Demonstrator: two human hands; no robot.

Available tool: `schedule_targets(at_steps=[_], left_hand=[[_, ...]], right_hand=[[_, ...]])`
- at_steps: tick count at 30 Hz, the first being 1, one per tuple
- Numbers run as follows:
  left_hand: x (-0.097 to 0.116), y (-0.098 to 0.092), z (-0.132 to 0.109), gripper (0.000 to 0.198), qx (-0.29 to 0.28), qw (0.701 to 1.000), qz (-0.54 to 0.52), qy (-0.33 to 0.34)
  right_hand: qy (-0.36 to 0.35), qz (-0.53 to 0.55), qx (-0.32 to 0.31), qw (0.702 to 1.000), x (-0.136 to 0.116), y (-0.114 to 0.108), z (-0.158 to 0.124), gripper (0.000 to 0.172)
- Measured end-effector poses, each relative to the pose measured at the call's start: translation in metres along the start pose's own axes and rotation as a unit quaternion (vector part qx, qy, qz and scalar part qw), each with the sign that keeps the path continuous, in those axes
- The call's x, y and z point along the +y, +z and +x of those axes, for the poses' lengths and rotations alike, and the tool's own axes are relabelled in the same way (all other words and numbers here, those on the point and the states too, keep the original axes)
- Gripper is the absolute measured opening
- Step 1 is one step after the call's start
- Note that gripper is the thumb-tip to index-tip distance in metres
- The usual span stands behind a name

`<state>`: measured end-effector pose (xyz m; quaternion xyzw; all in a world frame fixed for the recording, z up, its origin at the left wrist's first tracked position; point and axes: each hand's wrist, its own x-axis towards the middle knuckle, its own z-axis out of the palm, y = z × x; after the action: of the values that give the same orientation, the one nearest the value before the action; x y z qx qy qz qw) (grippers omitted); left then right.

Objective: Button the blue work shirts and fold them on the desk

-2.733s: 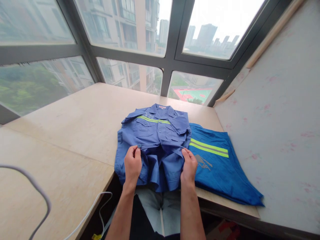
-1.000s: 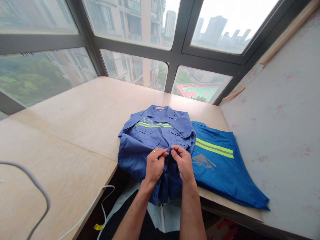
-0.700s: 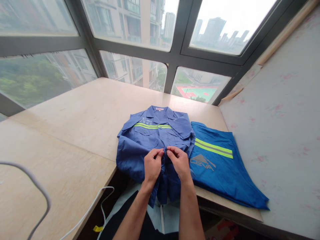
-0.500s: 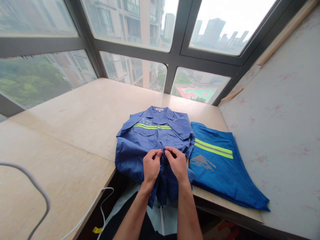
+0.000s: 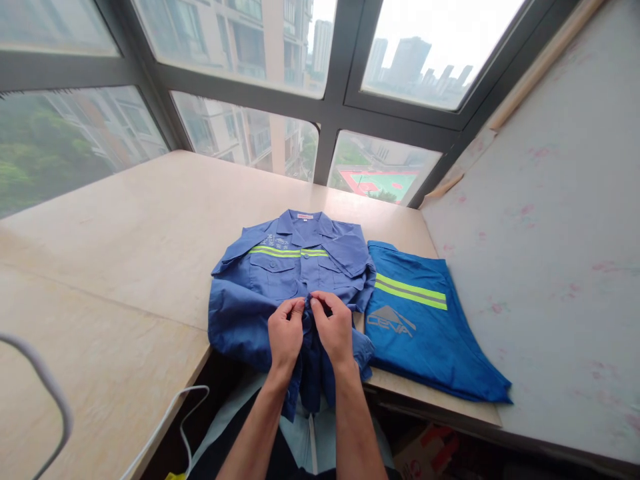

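Observation:
A blue work shirt (image 5: 273, 283) with yellow-green stripes, chest pockets and a collar lies face up on the ledge, its lower part hanging over the front edge. My left hand (image 5: 286, 333) pinches the shirt's front opening at the middle, thumb and fingertips together. Close beside it, my right hand (image 5: 333, 327) pinches the other side of the same opening. The fingertips of both hands nearly meet; any button between them is too small to make out.
To the right lies a folded brighter blue garment (image 5: 415, 347) with a stripe and grey lettering. The pale ledge (image 5: 125, 233) runs under windows. A white cable (image 5: 170, 407) crosses its front edge at left. A papered wall (image 5: 550, 267) bounds the right side.
The view has turned slightly right, so everything appears shifted left. Both hands keep their pinch on the shirt front, with little visible change in the fingers.

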<state>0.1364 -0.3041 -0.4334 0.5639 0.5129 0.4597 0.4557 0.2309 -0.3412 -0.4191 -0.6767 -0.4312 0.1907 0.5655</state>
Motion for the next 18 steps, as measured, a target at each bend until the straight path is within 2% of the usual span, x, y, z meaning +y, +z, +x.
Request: schedule_targets(at_steps=[11, 15, 18], left_hand=[[0.002, 0.002, -0.004, 0.026, 0.015, 1.000, 0.005, 0.010], [0.007, -0.001, -0.003, 0.029, 0.040, 0.999, -0.019, 0.009], [0.012, -0.004, -0.001, 0.030, 0.029, 0.999, -0.021, 0.013]], right_hand=[[0.074, 0.040, 0.001, 0.996, 0.002, 0.004, 0.001, 0.020], [0.068, 0.020, 0.041, 0.997, 0.012, -0.005, 0.004, 0.020], [0.060, 0.035, 0.025, 0.997, 0.018, -0.014, 0.005, 0.019]])
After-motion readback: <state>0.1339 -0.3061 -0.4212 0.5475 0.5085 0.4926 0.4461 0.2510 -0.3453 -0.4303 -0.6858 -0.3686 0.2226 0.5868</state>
